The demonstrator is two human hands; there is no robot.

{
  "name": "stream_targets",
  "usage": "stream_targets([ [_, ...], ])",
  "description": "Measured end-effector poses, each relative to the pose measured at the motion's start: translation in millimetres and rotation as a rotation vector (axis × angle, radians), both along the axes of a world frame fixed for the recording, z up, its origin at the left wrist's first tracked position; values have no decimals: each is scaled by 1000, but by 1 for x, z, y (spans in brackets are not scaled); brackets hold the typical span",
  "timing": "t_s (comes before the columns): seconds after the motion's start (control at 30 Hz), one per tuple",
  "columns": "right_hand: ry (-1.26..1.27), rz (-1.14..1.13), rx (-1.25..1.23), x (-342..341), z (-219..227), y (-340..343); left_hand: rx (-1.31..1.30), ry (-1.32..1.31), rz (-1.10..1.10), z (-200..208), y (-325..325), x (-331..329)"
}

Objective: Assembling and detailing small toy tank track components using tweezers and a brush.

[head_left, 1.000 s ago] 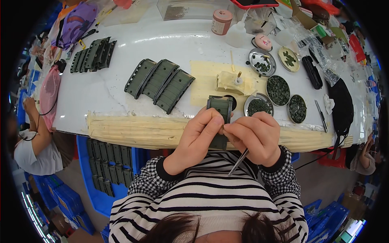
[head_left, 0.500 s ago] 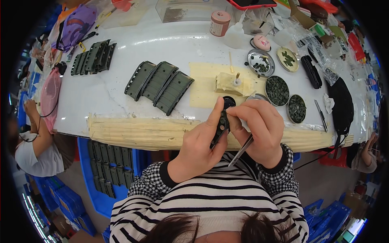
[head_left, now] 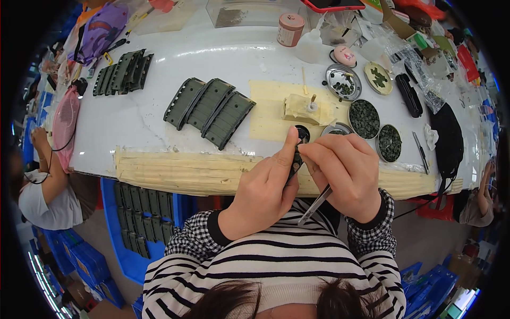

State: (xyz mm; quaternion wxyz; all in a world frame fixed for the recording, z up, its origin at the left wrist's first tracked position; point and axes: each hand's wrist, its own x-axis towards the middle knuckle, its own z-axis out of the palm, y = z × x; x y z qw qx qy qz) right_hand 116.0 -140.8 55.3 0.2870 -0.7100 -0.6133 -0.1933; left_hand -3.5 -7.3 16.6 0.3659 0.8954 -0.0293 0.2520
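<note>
My left hand [head_left: 260,194] is closed around a narrow dark part [head_left: 295,164], held upright in front of my chest, its thumb along one side. My right hand [head_left: 345,175] pinches at the part's upper side with thumb and forefinger; anything tiny between those fingertips is hidden. Metal tweezers [head_left: 315,206] are tucked in the right palm, their tips pointing down and left. Just beyond the hands sits a tape-covered block [head_left: 297,110] with a short peg. A round tin [head_left: 334,129] is partly hidden behind my right hand.
Tins of small dark green pieces [head_left: 364,119] stand at the right, near a pen-like tool [head_left: 421,152]. Curved green panels [head_left: 210,111] lie left of centre, others [head_left: 123,72] farther left. A blue crate [head_left: 130,255] below the table edge holds more. Other people sit at both sides.
My right hand has shifted slightly to the right with the tweezers. The left hand still holds the dark part in nearly the same place.
</note>
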Motion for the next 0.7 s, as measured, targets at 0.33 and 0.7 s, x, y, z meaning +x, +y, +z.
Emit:
stream_targets([
  [0.33,76,87,-31,6,-2,-3,0,34,-17,1,0,-1],
  [0.7,495,-239,180,5,8,-4,-896,189,-255,-13,12,-2],
])
